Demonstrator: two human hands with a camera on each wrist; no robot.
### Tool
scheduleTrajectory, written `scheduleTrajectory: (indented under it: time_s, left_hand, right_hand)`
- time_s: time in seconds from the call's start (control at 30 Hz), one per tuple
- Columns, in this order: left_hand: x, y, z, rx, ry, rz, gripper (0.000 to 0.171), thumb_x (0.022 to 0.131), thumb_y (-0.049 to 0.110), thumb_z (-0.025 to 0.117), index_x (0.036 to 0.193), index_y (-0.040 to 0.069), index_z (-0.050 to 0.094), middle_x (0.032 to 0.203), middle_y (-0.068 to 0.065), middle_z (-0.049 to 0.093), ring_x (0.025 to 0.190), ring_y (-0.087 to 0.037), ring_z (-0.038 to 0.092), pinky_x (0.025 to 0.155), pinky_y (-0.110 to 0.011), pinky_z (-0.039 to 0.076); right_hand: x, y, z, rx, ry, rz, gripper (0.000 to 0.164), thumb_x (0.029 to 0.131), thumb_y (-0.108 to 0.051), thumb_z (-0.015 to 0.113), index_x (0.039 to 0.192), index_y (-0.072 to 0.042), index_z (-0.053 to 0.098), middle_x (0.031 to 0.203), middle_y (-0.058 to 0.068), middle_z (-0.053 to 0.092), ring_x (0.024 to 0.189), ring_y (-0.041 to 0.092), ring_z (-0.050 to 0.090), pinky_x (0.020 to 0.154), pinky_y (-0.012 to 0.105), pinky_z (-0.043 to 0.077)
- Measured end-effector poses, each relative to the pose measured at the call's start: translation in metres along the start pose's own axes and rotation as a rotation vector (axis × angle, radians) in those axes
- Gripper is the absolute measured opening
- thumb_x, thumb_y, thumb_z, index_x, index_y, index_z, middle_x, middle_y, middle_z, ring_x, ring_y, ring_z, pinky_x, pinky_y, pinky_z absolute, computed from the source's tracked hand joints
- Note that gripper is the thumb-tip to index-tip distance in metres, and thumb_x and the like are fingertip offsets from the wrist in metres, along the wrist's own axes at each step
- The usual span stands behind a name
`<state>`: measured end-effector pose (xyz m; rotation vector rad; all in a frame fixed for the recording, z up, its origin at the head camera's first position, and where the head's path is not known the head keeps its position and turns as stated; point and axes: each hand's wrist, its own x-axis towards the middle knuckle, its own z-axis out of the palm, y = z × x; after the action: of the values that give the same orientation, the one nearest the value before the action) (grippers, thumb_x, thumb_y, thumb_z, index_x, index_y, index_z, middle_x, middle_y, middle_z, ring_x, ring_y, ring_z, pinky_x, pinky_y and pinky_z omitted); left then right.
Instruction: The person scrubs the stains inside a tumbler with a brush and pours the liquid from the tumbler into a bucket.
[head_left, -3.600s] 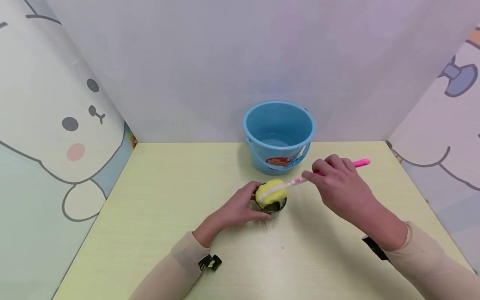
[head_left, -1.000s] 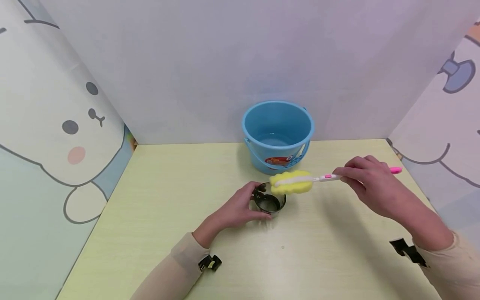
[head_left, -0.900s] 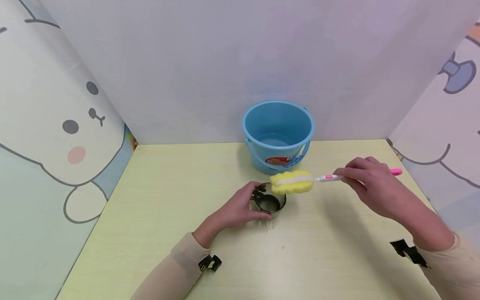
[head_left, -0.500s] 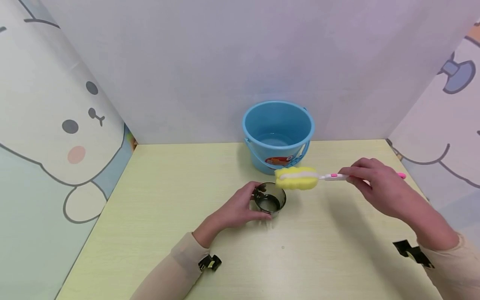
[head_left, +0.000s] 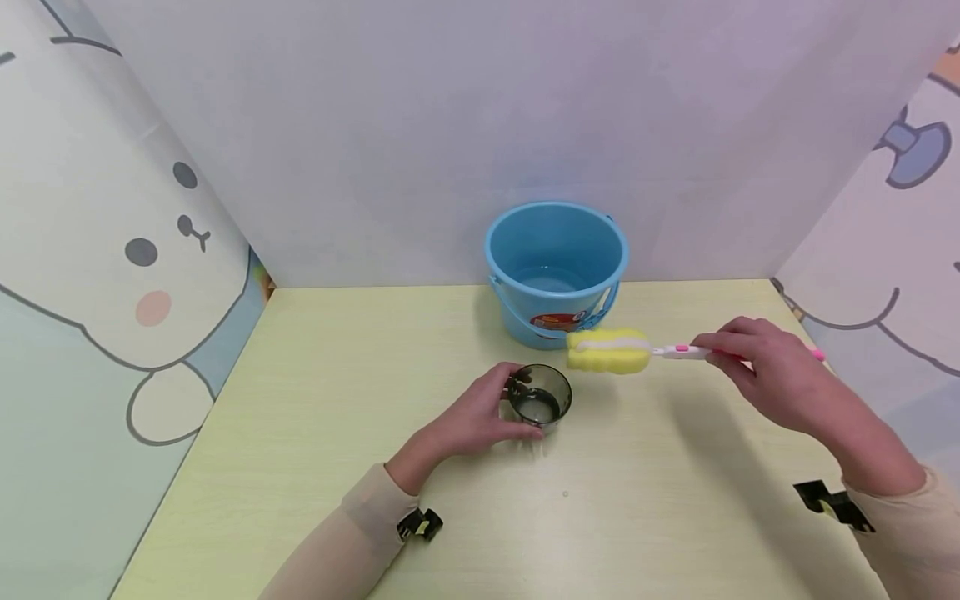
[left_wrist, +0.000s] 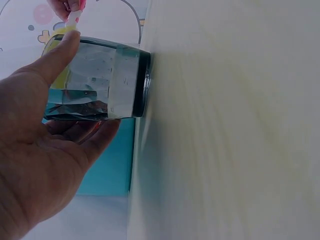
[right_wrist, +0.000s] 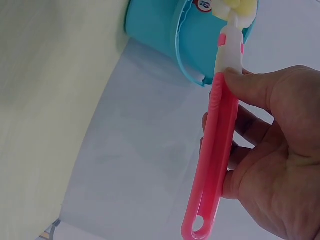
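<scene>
Your left hand (head_left: pixel 480 412) grips the smoked glass cup (head_left: pixel 540 406) from the side, thumb on the near wall and fingers curled round the far one, the mouth facing up and the base at the table (head_left: pixel 637 517). Your right hand (head_left: pixel 783 371) grasps the brush (head_left: pixel 678 352) by its pink handle (right_wrist: pixel 212 145), the yellow sponge head (head_left: pixel 609 350) reaching out leftward from those fingers, just beside the cup and apart from it.

Expect the cup to be rigid, breakable and fairly light; drops show on its wall, so it is probably slippery, and a low hold near the thick base should serve you best. The brush looks light, its sponge soft; the stiff, ribbed handle is the place to hold.

Beyond your left fingers stands the blue bucket (head_left: pixel 555 304), with a red label (head_left: pixel 558 322) on its front; its lettering is too small for you to read.
</scene>
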<state>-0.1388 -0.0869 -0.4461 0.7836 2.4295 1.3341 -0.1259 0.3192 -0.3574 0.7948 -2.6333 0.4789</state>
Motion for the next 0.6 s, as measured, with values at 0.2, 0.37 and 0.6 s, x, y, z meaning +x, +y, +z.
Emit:
scheduleTrajectory:
  time_s: [0.2, 0.37, 0.6]
  left_hand:
    - [0.000, 0.000, 0.000, 0.005, 0.004, -0.005, 0.087, 0.083, 0.033, 0.095, 0.151, 0.009, 0.046, 0.141, -0.006, 0.058, 0.129, -0.020, 0.057, 0.109, -0.037, 0.051]
    - [0.000, 0.001, 0.000, 0.005, 0.000, -0.013, 0.088, 0.083, 0.034, 0.094, 0.151, 0.009, 0.045, 0.142, -0.005, 0.057, 0.129, -0.020, 0.056, 0.109, -0.037, 0.050]
    - [0.000, 0.001, 0.000, 0.006, 0.002, -0.005, 0.086, 0.082, 0.031, 0.095, 0.150, 0.008, 0.046, 0.139, -0.004, 0.058, 0.128, -0.019, 0.057, 0.109, -0.035, 0.050]
  right_hand:
    - [-0.005, 0.007, 0.003, 0.003, -0.044, 0.048, 0.036, 0.081, 0.008, 0.085, 0.112, -0.010, 0.081, 0.095, -0.004, 0.066, 0.076, 0.008, 0.051, 0.060, 0.024, 0.046]
    - [-0.010, 0.016, 0.008, 0.033, -0.083, 0.077, 0.034, 0.081, 0.007, 0.086, 0.112, -0.006, 0.081, 0.097, -0.002, 0.068, 0.076, 0.008, 0.052, 0.059, 0.026, 0.048]
    - [-0.017, 0.029, 0.018, 0.056, -0.138, 0.093, 0.031, 0.084, 0.005, 0.084, 0.112, -0.007, 0.081, 0.096, -0.006, 0.066, 0.074, 0.002, 0.050, 0.059, 0.026, 0.047]
